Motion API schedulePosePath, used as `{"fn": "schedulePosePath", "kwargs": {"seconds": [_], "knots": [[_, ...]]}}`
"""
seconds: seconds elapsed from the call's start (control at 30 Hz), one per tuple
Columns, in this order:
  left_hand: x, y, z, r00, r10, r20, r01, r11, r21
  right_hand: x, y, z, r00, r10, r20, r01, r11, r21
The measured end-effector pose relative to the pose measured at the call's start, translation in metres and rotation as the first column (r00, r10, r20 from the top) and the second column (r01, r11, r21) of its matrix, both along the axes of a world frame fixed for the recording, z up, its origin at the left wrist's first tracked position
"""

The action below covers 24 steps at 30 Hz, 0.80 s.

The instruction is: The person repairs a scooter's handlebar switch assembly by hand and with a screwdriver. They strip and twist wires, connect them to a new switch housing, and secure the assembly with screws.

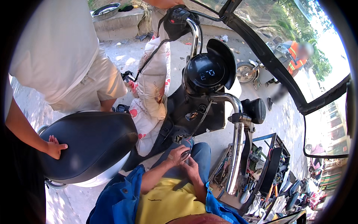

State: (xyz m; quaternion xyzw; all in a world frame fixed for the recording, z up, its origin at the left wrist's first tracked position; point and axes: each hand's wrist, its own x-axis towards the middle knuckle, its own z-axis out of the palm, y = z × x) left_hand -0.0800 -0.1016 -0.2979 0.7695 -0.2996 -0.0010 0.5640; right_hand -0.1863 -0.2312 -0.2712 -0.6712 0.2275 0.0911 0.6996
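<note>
Outdoors, pale sunlit ground (80, 199) beneath scooter (179, 100); left hand (176, 154) gripping small dark object (185, 154), right hand's (192, 169) hold unclear.

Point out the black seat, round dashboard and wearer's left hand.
Black seat (93, 140): head view, middle of its top.
Round dashboard (206, 71): head view, its dark face.
Wearer's left hand (176, 155): head view, back of hand.

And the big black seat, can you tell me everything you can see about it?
The black seat is broad and rounded, and looks padded. Its smooth, slightly shiny cover looks like leather or vinyl, with a seam near its edge. It sits level on a white body, on the person's left. Another person's hand rests on top, fingers spread a little. Nobody is sitting on it.
</note>
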Motion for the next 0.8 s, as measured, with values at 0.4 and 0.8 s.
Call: {"fn": "schedulePosePath", "kwargs": {"seconds": [0.4,0.8], "knots": [[-0.004,0.007,0.019,0.968,-0.142,-0.207,0.165,0.982,0.096,-0.014,-0.008,0.022,0.991,0.044,-0.125,0.001,0.940,0.341],[-0.045,0.003,0.020,0.992,-0.063,-0.109,0.081,0.982,0.171,-0.043,-0.017,0.003,0.995,0.097,-0.027,-0.083,0.936,0.341]]}}
